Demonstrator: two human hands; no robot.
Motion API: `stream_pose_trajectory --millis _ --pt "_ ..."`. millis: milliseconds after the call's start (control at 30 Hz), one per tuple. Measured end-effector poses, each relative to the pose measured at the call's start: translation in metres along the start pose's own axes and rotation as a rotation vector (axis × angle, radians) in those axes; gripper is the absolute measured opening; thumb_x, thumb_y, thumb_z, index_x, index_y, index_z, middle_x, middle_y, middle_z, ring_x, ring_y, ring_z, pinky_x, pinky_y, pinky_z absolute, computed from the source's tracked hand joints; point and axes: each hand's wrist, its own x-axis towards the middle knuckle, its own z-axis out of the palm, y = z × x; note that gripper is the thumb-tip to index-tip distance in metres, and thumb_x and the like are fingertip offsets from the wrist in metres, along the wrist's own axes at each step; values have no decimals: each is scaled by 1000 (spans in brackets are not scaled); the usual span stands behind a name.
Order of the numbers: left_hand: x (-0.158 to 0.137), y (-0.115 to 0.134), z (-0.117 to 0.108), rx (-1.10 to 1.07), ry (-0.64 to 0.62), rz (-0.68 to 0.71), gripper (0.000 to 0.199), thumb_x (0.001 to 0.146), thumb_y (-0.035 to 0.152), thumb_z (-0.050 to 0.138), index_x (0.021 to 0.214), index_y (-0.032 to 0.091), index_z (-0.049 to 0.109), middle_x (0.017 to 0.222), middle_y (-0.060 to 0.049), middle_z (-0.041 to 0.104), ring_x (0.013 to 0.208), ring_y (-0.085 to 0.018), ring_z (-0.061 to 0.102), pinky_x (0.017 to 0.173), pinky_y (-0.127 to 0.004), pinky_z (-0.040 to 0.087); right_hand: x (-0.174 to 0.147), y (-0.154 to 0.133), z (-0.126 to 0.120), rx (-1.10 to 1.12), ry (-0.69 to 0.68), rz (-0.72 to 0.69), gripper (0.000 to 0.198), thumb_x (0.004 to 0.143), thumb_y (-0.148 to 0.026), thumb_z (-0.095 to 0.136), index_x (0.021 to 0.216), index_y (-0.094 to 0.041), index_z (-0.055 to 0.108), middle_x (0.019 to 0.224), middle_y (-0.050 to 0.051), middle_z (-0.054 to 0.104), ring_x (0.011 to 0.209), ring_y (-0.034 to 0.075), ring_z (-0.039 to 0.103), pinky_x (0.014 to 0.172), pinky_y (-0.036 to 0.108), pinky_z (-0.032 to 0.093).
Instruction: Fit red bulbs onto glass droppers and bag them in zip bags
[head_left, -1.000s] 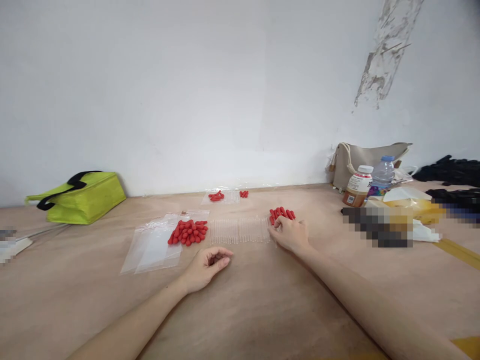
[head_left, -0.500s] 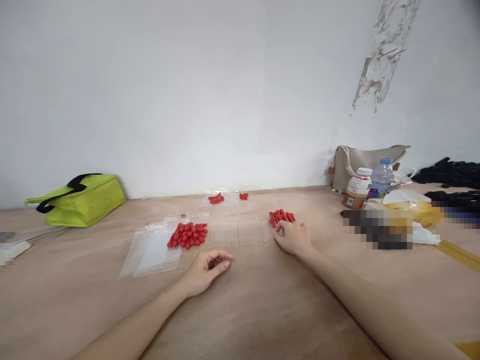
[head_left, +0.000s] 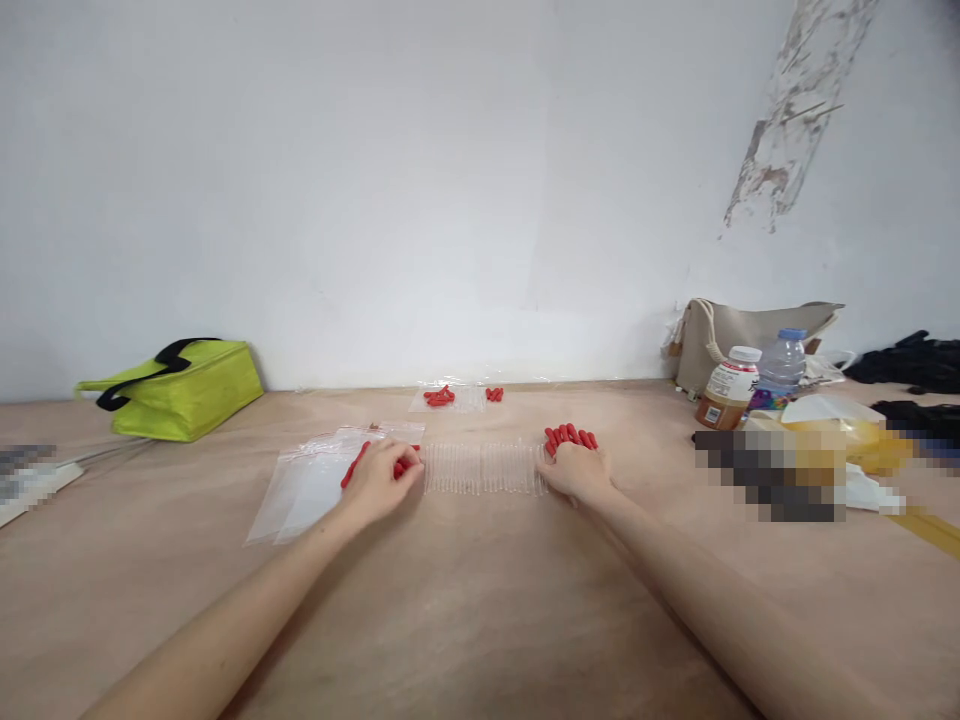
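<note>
A row of thin clear tubes [head_left: 480, 469] lies side by side on the brown tabletop. At its left end is my left hand [head_left: 382, 476], fingers curled and closed, tips against or very near the end tubes; whatever they hold is hidden. This hand covers much of a heap of red bulb-shaped pieces [head_left: 352, 468]. My right hand [head_left: 581, 472] is closed at the right end, its thumb and fingertips on the outermost tubes. Just behind it sits a smaller group of red pieces [head_left: 570, 436].
Flat clear zip bags [head_left: 289, 500] lie at the left. Near the wall are more red pieces [head_left: 439, 397] on clear plastic. A lime-green bag [head_left: 191, 390] stands far left. Bottles [head_left: 729, 388], a beige bag [head_left: 750, 335] and yellow packaging [head_left: 832, 430] crowd the right side.
My left hand has moved forward and left from the front of the tubes to their left end, over the red heap. My right hand has moved slightly, onto the right end tubes.
</note>
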Motion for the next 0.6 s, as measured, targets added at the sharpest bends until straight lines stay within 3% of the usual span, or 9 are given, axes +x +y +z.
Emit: stream_pose_trajectory --millis 100,233,400,500,600 --pt "33 -31 -13 48 -51 21 17 76 29 49 79 16 60 85 -8 59 87 -25 51 80 -37 37 7 -5 -3 18 -88 17 19 64 -32 51 74 -18 59 84 7 59 93 24 49 82 37 25" --pt "63 -53 -17 25 -237 128 17 74 26 50 82 22 65 86 -3 60 89 -22 52 81 -31 38 11 -11 -3 31 -149 58 13 63 -26 51 70 -17 58 75 7 58 85 23 52 81 37 25" --pt "75 -60 -9 -25 -369 167 15 69 23 53 74 24 67 86 -2 62 84 -21 54 77 -28 39 5 -7 -8 100 -30 1 9 63 -27 53 61 -19 55 78 5 59 86 21 51 79 34 28" --pt "78 -61 -8 -69 -388 159 11 66 24 55 69 22 66 82 -1 62 80 -21 54 75 -29 39 -4 0 -8 149 16 -74 23 68 -30 49 47 -19 48 61 4 56 74 19 52 76 32 30" --pt "78 -61 -15 -142 -369 143 10 65 27 56 69 21 63 77 -1 62 77 -20 54 73 -29 40 -16 10 -3 227 122 -199 28 73 -29 45 47 -19 45 51 1 51 58 15 48 69 31 32"
